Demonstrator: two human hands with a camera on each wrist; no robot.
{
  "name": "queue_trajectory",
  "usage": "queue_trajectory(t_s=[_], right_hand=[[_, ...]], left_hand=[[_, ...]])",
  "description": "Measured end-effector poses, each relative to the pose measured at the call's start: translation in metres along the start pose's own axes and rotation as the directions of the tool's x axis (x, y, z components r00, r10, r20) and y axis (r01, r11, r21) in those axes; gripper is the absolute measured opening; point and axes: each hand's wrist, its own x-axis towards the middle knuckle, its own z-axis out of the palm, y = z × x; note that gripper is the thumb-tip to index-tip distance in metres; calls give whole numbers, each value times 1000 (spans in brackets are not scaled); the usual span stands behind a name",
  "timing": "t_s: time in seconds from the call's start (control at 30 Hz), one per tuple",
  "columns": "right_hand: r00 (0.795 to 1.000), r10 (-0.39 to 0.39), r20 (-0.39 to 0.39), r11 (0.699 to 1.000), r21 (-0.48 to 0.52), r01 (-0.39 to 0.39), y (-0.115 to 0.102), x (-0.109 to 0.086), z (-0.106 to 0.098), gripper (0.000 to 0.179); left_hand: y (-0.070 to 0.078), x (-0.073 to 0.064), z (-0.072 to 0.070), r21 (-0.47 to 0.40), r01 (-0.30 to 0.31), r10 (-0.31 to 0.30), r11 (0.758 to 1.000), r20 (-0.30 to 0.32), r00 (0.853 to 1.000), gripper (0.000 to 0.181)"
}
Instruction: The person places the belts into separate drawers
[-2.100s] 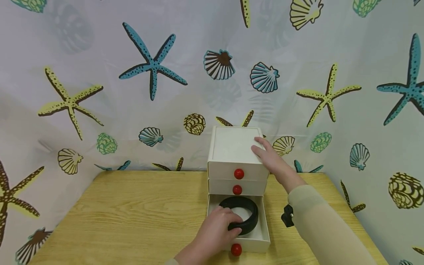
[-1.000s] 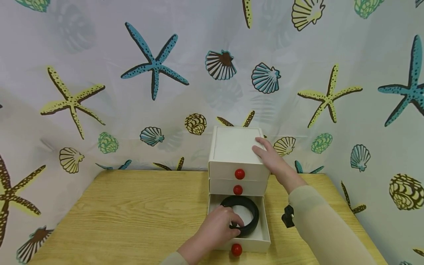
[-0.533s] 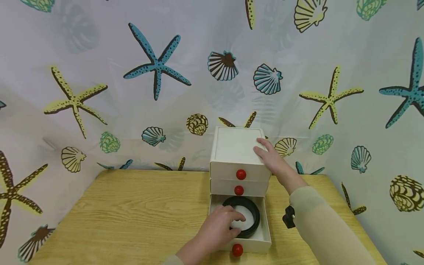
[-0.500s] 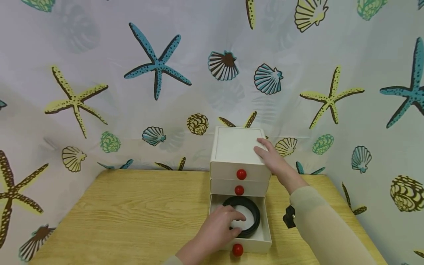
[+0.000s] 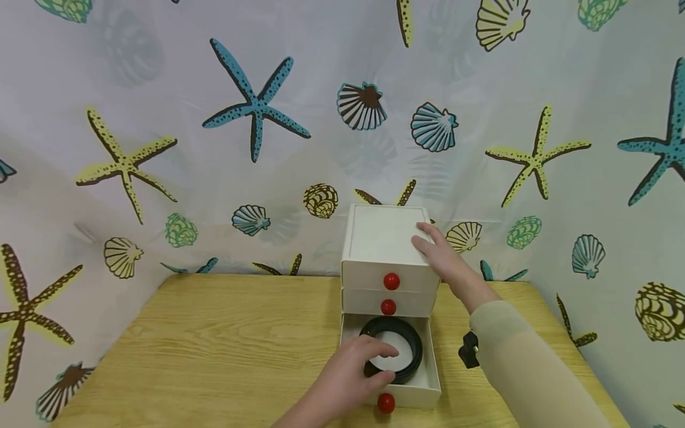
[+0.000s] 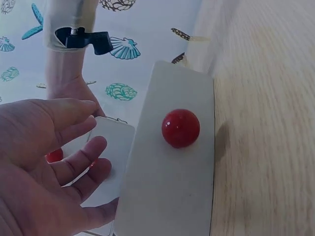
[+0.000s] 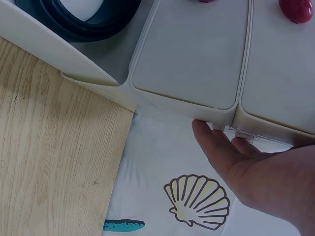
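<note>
A thick black ring (image 5: pixel 412 342) lies in the pulled-out bottom drawer (image 5: pixel 433 380) of a small white drawer cabinet (image 5: pixel 385 232). It shows in the right wrist view too, as a dark ring (image 7: pixel 115 22). My left hand (image 5: pixel 348 374) hovers over the drawer's front left, thumb and fingers apart, holding nothing. In the left wrist view that hand (image 6: pixel 44 162) is beside the drawer front, its fingers loosely spread. My right hand (image 5: pixel 441 252) rests on the cabinet's upper right edge. From the right wrist its fingers (image 7: pixel 216 147) press along the cabinet's side.
Two closed drawers with red knobs (image 5: pixel 392 281) sit above the pulled-out one, whose own red knob (image 5: pixel 386 403) faces me. The wooden table (image 5: pixel 230 345) stretches to the left. A curtain (image 5: pixel 321 148) printed with shells and starfish hangs behind and at both sides.
My left hand held the black ring, lowered it into the drawer and let go. Its thumb and fingers have spread, and the hand has drawn back slightly. My right hand has stayed put.
</note>
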Motion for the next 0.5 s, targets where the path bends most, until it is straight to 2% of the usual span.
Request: queue_trajectory(t_s=[0.17,0.27,0.33,0.5], right_hand=[[1000,-4,0,1000,-3,4,-1,-1,0,67],[1000,3,1,1000,-5,-3,-1,-1,0,67],[1000,9,0,1000,-7,-9,-2,-2,0,67],[1000,11,-5,1000,-9,-11,-2,-2,1,67]], left_hand=[[7,-5,-3,-64,80,-77,995,44,996,37],[10,-6,-3,-135,107,-100,985,59,993,41],[13,-8,-2,-219,134,-121,967,72,990,39],[18,-13,3,-397,210,-186,894,100,978,27]])
